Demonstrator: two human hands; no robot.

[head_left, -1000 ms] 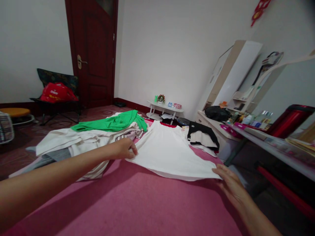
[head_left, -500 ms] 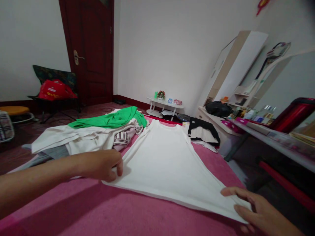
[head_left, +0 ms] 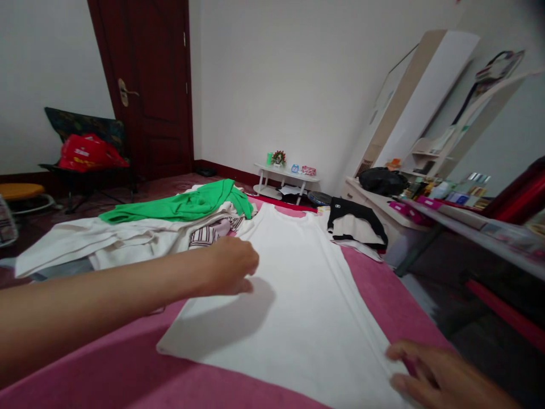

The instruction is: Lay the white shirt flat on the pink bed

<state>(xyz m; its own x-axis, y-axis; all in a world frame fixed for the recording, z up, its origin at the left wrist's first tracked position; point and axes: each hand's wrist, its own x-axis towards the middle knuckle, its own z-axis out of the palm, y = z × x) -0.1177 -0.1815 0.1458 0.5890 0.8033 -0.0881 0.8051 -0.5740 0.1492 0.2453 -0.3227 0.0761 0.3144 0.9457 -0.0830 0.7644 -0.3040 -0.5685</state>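
A white sleeveless shirt (head_left: 302, 295) lies spread flat, its neckline at the far end and its hem toward me. Over its left half hovers my left hand (head_left: 232, 267), fingers loosely bent and thumb apart, holding nothing and casting a shadow on the cloth. At the near right corner is my right hand (head_left: 438, 372), thumb and fingers apart beside the shirt's side edge; whether the fingertips touch the fabric is hard to tell. Pink cover (head_left: 383, 284) shows around the shirt.
To the left lies a clothes pile with a green garment (head_left: 179, 203) on top of white garments (head_left: 128, 241). A folded black-and-white garment (head_left: 357, 224) sits at the far right. A cluttered glass-topped table (head_left: 468, 227) borders the right side.
My left hand has let go of the hem's left corner and moved right and up over the shirt. My right hand's fingers have come off the right hem corner. The view has shifted slightly.
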